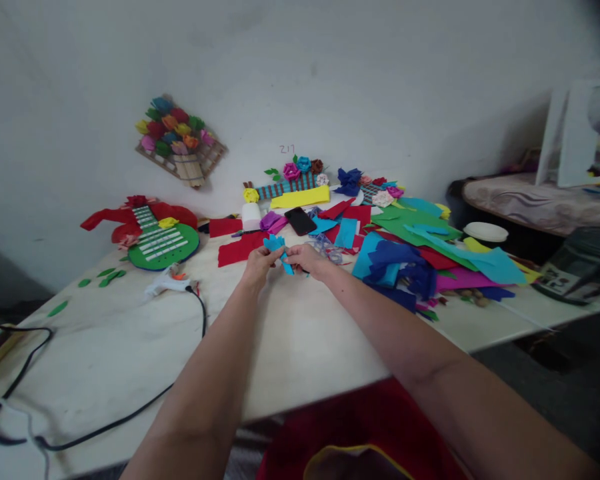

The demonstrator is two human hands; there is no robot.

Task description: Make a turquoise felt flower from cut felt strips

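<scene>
Near the middle of the table, both hands meet at a small piece of light blue crepe paper (274,243). My left hand (261,261) is closed on its left side, with the frilled upper end of the paper sticking out above the fingers. From the right, my right hand (303,259) pinches the same piece, and a strip of it hangs down between the two hands. Red paper pieces (240,249) lie just behind the left hand. A black phone (300,221) rests behind the right hand.
A white glue gun (167,283) with a black cable (203,313) lies left of my hands. Further back sits a guitar-shaped craft (164,245). Coloured paper sheets (420,223) are heaped at the right, near a large jar (583,267). Green paper leaves (111,278) lie at the left.
</scene>
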